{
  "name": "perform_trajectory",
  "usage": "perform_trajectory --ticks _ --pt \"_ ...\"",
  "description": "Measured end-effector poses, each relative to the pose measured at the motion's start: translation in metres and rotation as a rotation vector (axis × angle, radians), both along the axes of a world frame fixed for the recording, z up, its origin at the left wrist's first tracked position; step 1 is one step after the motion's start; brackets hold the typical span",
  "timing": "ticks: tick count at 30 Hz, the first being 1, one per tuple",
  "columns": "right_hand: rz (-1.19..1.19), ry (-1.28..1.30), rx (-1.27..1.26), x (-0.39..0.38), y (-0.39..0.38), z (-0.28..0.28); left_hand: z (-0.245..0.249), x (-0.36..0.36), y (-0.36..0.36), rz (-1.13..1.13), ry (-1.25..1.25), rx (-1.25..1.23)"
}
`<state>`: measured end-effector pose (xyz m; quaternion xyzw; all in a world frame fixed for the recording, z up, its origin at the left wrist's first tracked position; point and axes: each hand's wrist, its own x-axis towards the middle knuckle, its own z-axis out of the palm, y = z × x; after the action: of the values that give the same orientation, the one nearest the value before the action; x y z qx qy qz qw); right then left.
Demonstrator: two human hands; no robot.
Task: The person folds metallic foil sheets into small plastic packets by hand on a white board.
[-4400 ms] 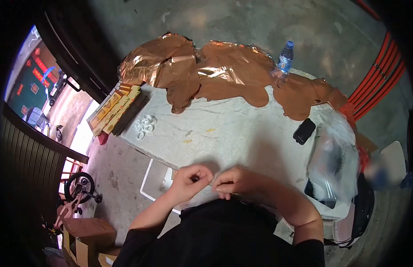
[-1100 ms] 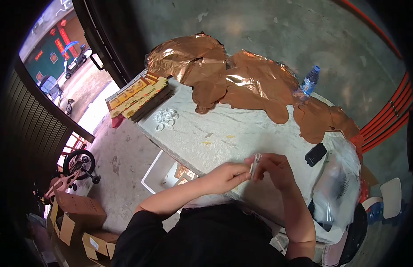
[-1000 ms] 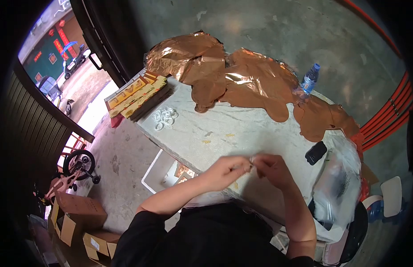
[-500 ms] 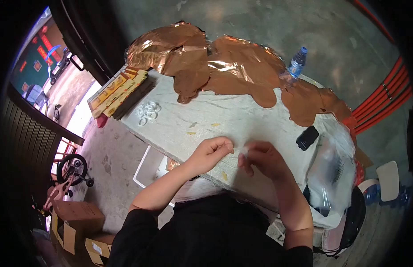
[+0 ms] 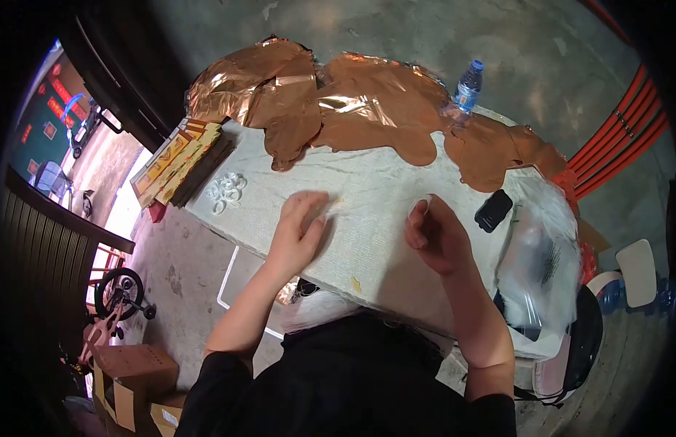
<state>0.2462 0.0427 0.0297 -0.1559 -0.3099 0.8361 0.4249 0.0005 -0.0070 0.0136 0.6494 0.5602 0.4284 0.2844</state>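
Observation:
My left hand (image 5: 300, 231) is over the left middle of the white-covered table (image 5: 374, 247), fingers apart, with nothing visible in it. My right hand (image 5: 436, 231) is raised over the table to the right, its fingers curled, with a small white piece (image 5: 427, 199) at the fingertips. What the piece is cannot be made out. A cluster of white rings (image 5: 226, 191) lies on the table left of my left hand. Copper-coloured foil balloons (image 5: 381, 109) lie flat along the far edge.
Patterned packages (image 5: 181, 160) sit on the left end. A water bottle (image 5: 469, 87) stands at the far side. A black phone-like object (image 5: 493, 211) and a clear plastic bag (image 5: 534, 262) are on the right. Cardboard boxes (image 5: 137, 368) are on the floor.
My hands have moved apart, the left one to the left and opening, the right one slightly right and up. The camera view has shifted a little.

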Motion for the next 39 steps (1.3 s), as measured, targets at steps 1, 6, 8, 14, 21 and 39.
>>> perform_trajectory --ticks 1,6,8,14,21,39 --pt "0.009 -0.037 -0.022 -0.001 0.000 -0.001 0.002 0.006 0.003 0.030 0.085 0.170" --pt "0.001 -0.208 -0.004 -0.010 -0.007 0.004 0.010 0.049 0.013 -0.256 -0.201 0.202" --pt "-0.012 -0.288 -0.014 -0.009 -0.008 0.005 0.019 0.067 0.007 -0.343 -0.364 -0.128" --pt "-0.191 -0.645 0.315 -0.013 -0.010 0.015 0.010 0.075 -0.003 -0.347 -0.161 0.058" --pt "0.142 -0.667 0.402 -0.007 -0.016 0.011 0.017 0.055 -0.005 -0.286 -0.401 -0.080" --pt "-0.006 -0.729 0.440 -0.014 -0.014 0.004 0.005 0.047 0.003 -0.322 -0.415 0.034"
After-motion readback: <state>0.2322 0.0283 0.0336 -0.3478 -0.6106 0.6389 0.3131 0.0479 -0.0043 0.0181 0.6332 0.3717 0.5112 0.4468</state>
